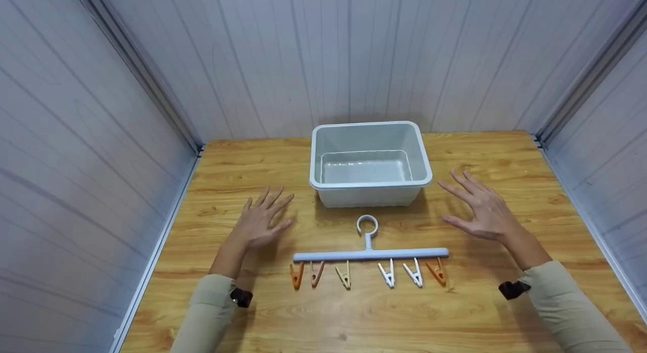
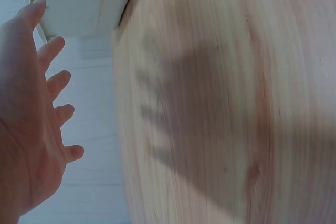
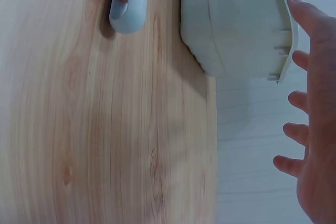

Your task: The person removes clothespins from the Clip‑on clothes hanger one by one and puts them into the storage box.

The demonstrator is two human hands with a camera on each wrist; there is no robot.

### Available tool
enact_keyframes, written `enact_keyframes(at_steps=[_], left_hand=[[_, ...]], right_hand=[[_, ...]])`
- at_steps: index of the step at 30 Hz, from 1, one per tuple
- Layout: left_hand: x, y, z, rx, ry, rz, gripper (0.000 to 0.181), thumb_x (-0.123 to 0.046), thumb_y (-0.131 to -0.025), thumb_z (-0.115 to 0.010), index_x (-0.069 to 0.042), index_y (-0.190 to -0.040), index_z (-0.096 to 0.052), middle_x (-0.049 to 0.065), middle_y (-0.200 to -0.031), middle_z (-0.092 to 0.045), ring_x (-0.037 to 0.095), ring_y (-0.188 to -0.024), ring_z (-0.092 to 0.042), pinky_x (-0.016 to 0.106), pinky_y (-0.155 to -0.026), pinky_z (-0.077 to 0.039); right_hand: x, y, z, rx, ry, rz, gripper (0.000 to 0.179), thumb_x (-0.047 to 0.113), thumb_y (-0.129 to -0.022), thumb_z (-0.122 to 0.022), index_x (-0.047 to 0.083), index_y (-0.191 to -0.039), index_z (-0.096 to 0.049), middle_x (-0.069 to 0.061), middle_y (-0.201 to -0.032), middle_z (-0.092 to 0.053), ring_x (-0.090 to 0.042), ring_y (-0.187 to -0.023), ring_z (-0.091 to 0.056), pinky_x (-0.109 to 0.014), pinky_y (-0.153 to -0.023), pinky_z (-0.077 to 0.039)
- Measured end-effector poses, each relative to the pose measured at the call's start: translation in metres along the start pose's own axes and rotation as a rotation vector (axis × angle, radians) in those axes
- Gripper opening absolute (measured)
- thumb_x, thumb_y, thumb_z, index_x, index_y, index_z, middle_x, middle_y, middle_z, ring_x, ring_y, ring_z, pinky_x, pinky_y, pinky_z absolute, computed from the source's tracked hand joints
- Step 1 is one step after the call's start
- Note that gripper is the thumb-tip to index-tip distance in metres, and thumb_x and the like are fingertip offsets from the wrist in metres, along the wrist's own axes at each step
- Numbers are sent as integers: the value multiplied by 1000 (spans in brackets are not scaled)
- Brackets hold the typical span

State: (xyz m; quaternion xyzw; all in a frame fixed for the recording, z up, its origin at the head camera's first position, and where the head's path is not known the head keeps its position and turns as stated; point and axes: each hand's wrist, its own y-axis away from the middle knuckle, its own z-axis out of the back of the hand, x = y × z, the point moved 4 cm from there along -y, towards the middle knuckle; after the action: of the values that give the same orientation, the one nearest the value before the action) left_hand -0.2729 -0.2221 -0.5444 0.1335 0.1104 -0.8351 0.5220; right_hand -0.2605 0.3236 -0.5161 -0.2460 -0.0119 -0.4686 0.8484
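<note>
My left hand (image 1: 259, 223) hovers over the table with fingers spread, holding nothing, left of a light plastic bin (image 1: 371, 195). On the bin's other side, my right hand (image 1: 482, 211) is also spread and holds nothing. Between and below the hands lies a pale clip hanger (image 1: 371, 254) with a ring hook (image 1: 367, 225) pointing at the bin. Along its bar sit several clothespins: an orange one (image 1: 296, 276) at the left, white ones (image 1: 387, 274) right of the middle, another orange one (image 1: 436, 272) at the right end. The right wrist view catches the hanger's end (image 3: 130, 11).
The wooden table (image 1: 343, 322) is bounded by a white panelled wall (image 1: 323, 59) behind and panels on both sides. Standing against the back, the bin shows a bare inside. A dark wrist device (image 1: 241, 297) sits at the left cuff, another (image 1: 513, 290) at the right.
</note>
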Motion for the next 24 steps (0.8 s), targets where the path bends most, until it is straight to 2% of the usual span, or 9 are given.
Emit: enact_keyframes(at_steps=[7,11,16,19,24], left_hand=[[-10,1,-7,-2,71,-38,72,-53,-112,-55,-25,-176,-41,14,-187,-33,53,-173,-26,92,-126,-25],[-15,2,-12,-3,82,-59,71,-48,-110,-58,-25,-175,-42,13,-185,-36,53,-171,-31,93,-124,-28],[-21,5,-14,29,120,-55,72,-45,-109,-63,-27,-176,-41,10,-185,-38,50,-170,-35,94,-123,-26],[-24,6,-17,41,143,-63,72,-44,-109,-65,-25,-175,-43,12,-183,-41,51,-168,-38,92,-125,-28],[-30,5,-24,62,168,-99,73,-48,-108,-65,-22,-173,-46,14,-181,-44,50,-166,-40,88,-124,-33]], right_hand=[[8,-2,3,-3,-121,-4,82,32,-88,-88,23,-164,-60,-23,-174,-52,-60,-158,-47,-86,-111,-48],[9,-2,6,7,-206,-29,81,24,-88,-90,17,-164,-60,-25,-174,-51,-61,-159,-46,-88,-113,-45],[8,-4,13,10,-344,-56,83,13,-88,-89,13,-165,-58,-27,-174,-49,-59,-159,-45,-86,-120,-39],[6,-5,17,8,-383,-73,84,12,-88,-89,15,-166,-58,-25,-176,-48,-43,-163,-44,-83,-123,-38],[3,-5,23,1,-401,-92,85,10,-87,-90,18,-166,-58,-21,-176,-49,3,-161,-35,-77,-124,-40]])
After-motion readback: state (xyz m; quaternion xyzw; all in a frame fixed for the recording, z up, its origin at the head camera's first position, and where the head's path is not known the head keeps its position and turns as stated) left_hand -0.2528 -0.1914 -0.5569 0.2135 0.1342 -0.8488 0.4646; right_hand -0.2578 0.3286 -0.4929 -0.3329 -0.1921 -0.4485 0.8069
